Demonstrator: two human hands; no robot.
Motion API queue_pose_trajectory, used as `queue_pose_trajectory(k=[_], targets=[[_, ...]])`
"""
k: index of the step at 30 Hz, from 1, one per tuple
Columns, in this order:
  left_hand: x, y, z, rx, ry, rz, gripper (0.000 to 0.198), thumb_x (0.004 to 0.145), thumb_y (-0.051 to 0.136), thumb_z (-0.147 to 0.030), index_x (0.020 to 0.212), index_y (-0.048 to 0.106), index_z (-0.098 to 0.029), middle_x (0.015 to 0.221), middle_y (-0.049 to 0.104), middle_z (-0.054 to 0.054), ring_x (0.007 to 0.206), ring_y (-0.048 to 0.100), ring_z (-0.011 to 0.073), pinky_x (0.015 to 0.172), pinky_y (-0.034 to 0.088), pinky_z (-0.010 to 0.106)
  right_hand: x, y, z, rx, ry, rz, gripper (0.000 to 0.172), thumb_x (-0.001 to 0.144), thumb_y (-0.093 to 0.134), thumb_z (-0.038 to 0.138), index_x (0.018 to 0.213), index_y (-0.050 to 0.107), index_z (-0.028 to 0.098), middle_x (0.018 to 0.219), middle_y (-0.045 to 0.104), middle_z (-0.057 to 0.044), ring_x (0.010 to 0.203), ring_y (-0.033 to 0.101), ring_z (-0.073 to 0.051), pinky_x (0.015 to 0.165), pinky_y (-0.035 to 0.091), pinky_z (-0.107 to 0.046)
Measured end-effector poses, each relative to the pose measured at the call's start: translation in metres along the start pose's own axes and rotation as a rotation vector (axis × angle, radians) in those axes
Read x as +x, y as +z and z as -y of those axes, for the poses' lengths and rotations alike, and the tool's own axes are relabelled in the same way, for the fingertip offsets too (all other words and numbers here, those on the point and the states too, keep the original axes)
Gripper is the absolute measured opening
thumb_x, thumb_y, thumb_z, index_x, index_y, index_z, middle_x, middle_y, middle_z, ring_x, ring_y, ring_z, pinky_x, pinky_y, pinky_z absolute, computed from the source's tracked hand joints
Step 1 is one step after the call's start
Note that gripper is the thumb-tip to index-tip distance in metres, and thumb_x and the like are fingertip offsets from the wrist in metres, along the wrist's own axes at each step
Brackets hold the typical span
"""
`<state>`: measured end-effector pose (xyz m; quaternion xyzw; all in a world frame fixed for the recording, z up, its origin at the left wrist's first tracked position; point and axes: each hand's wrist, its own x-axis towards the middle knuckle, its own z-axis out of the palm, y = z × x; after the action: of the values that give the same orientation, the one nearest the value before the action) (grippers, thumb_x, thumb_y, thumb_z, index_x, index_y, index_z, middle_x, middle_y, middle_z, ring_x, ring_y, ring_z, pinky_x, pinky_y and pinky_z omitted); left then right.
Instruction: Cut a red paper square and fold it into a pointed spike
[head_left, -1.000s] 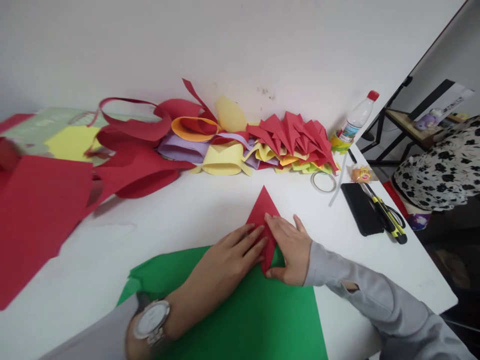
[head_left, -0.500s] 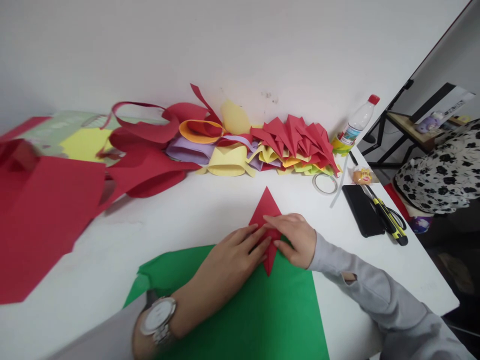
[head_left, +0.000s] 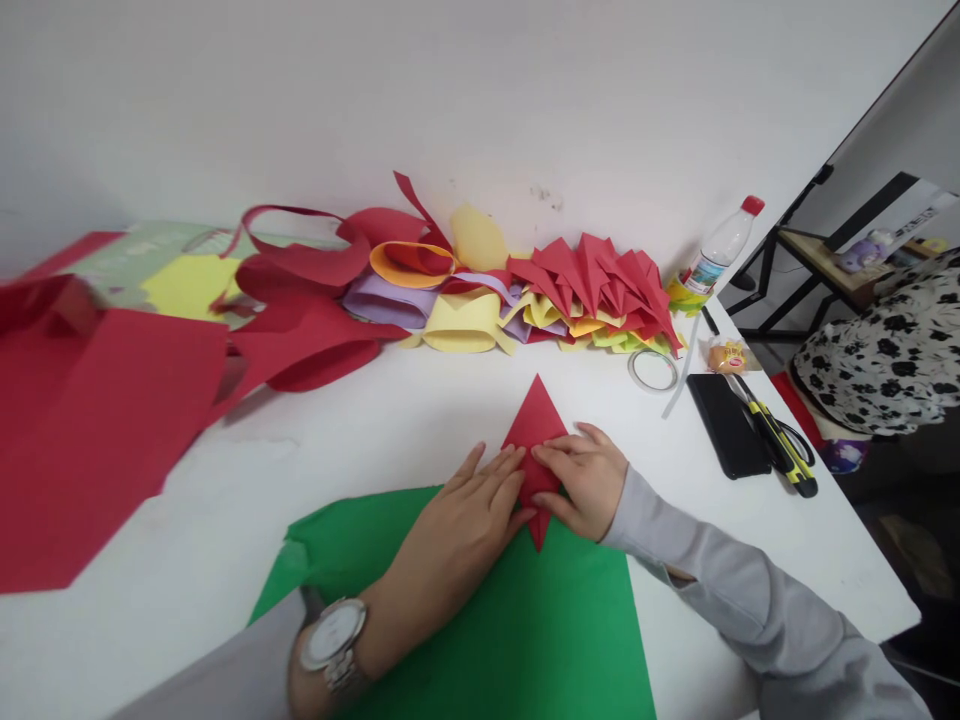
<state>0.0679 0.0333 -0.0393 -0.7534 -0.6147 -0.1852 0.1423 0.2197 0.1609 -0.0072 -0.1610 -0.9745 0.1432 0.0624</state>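
Observation:
A piece of folded red paper (head_left: 537, 412), shaped like a narrow diamond, lies with its lower half over a green sheet (head_left: 585, 620) and its upper tip on the white table. My left hand (head_left: 465, 525) rests over its left side, fingers stretched out and pressing down on it. From the right, my right hand (head_left: 585, 480) bends its fingers and thumb onto the paper's right side, gripping it. Part of the paper is hidden under the fingers of both hands.
Along the wall lie folded red paper pieces (head_left: 589, 275), yellow paper (head_left: 461, 322) and curled red paper (head_left: 315, 340). At right are a bottle (head_left: 720, 250), tape roll (head_left: 652, 370), black phone (head_left: 727, 425), yellow-black cutter (head_left: 780, 445) and packaged snack (head_left: 726, 355). A person (head_left: 885, 340) is beyond the table.
My right hand's fingers have drawn back and bent on the red paper, its thumb moving left onto it. My left fingers have shifted slightly left. The view has moved a little.

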Motion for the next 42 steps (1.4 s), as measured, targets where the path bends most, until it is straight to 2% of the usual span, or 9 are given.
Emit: queue_pose_trajectory(k=[5,10,16,22,30,37,42], targets=[[-0.003,-0.002,0.001,0.099,0.010,0.022,0.045,0.102,0.033,-0.037,0.111,0.066,-0.008,0.124,0.064,0.024,0.119,0.060,0.0334,0.102,0.046,0.052,-0.002,0.002,0.001,-0.041,-0.040,0.013,0.054,0.089,0.059,0.041,0.131,0.053,0.008,0.122,0.066,-0.019,0.122,0.054,-0.027,0.113,0.026,-0.050],[-0.005,-0.005,0.003,0.140,0.016,0.058,0.047,0.101,0.034,-0.040,0.113,0.066,-0.008,0.123,0.065,0.024,0.119,0.059,0.0369,0.099,0.047,0.055,-0.004,0.001,0.003,-0.042,-0.040,0.007,0.055,0.089,0.058,0.042,0.132,0.052,0.007,0.116,0.069,-0.018,0.122,0.054,-0.028,0.112,0.026,-0.051],[-0.005,-0.005,-0.001,0.075,-0.029,0.030,0.053,0.101,0.031,-0.046,0.116,0.065,-0.008,0.128,0.062,0.022,0.123,0.056,0.0338,0.101,0.048,0.051,-0.003,0.000,0.001,-0.012,-0.027,0.009,0.052,0.088,0.058,0.038,0.131,0.054,0.008,0.110,0.071,-0.017,0.122,0.054,-0.026,0.100,0.040,-0.042],[-0.008,-0.005,-0.007,0.048,-0.053,0.043,0.054,0.101,0.030,-0.046,0.121,0.062,-0.007,0.130,0.061,0.023,0.125,0.055,0.0338,0.100,0.048,0.051,-0.003,-0.003,0.000,-0.013,-0.052,0.040,0.061,0.084,0.063,0.039,0.134,0.051,0.006,0.112,0.070,-0.019,0.124,0.052,-0.028,0.101,0.039,-0.043],[-0.008,-0.006,-0.012,0.068,-0.060,0.035,0.058,0.100,0.033,-0.048,0.121,0.061,-0.002,0.130,0.059,0.026,0.123,0.056,0.0362,0.099,0.049,0.052,-0.003,-0.005,0.003,-0.026,-0.019,0.067,0.062,0.085,0.061,0.041,0.135,0.050,0.008,0.115,0.069,-0.019,0.126,0.051,-0.028,0.103,0.037,-0.044],[-0.012,-0.005,-0.018,0.018,-0.089,0.035,0.054,0.098,0.037,-0.047,0.122,0.061,-0.004,0.130,0.060,0.026,0.125,0.054,0.0362,0.103,0.044,0.052,-0.003,-0.006,0.002,-0.015,-0.032,0.087,0.062,0.086,0.061,0.041,0.136,0.047,0.007,0.122,0.066,-0.019,0.127,0.050,-0.027,0.104,0.036,-0.044],[-0.019,-0.011,-0.028,-0.001,-0.078,0.036,0.086,0.082,0.046,-0.074,0.129,0.054,-0.002,0.138,0.051,0.030,0.128,0.048,0.0420,0.100,0.045,0.056,-0.004,-0.002,0.000,-0.026,-0.044,0.065,0.063,0.086,0.061,0.042,0.136,0.047,0.008,0.124,0.064,-0.019,0.127,0.050,-0.027,0.104,0.036,-0.044]])
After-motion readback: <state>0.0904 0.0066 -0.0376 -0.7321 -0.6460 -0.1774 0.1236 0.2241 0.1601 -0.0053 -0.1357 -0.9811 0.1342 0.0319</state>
